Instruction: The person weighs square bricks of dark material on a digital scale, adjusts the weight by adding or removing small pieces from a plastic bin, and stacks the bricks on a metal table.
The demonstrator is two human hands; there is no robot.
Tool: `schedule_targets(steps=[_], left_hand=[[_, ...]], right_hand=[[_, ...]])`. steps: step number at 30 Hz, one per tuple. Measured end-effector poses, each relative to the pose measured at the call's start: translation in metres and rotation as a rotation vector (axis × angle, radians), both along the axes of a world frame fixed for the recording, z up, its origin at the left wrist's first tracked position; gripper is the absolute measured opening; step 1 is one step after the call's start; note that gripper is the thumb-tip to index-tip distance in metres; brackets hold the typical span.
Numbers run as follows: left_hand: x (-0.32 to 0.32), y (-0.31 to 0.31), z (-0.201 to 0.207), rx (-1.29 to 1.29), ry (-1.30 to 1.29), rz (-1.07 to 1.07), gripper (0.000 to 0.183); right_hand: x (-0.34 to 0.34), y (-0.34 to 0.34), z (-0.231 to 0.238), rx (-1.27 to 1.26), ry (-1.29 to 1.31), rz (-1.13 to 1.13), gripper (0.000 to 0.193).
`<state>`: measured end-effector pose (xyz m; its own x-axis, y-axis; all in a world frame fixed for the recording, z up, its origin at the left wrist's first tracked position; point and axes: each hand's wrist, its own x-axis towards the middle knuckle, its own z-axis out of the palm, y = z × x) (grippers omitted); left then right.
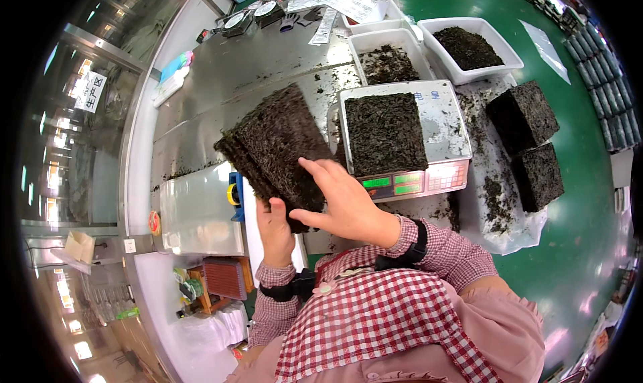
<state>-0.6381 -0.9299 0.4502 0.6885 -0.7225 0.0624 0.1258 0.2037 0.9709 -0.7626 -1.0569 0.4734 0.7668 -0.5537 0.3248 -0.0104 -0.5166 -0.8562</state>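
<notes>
A thick stack of dark seaweed sheets is tilted up in front of me, slightly smeared by motion. My left hand grips its lower corner, with some of the fingers hidden by the sheets. Against the stack's lower right part lies my right hand, its thumb and fingers stretched out and spread. Just to the right, a square seaweed stack rests on the metal plate of a digital scale, whose lit green displays face me.
Two pressed seaweed blocks stand at the right on a crumb-strewn white surface. Behind the scale are white tubs with loose seaweed. A tape dispenser sits left of my hands on the steel table. Papers lie at the back.
</notes>
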Motion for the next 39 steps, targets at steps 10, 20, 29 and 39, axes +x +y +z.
schedule_targets(steps=[10, 20, 29, 39], left_hand=[[0.068, 0.082, -0.003, -0.104, 0.601, 0.12, 0.068], [0.02, 0.039, 0.0, -0.049, 0.729, 0.047, 0.07], [-0.029, 0.002, 0.006, -0.05, -0.056, -0.033, 0.078], [0.0, 0.041, 0.016, -0.127, 0.526, 0.044, 0.068]], right_hand=[[-0.088, -0.188, -0.06, 0.709, -0.086, -0.035, 0.035], [-0.071, -0.172, -0.035, -0.46, 0.23, 0.021, 0.043], [-0.021, 0.001, 0.007, -0.022, -0.028, 0.057, 0.085], [-0.091, -0.132, -0.061, -0.035, 0.231, -0.596, 0.052]])
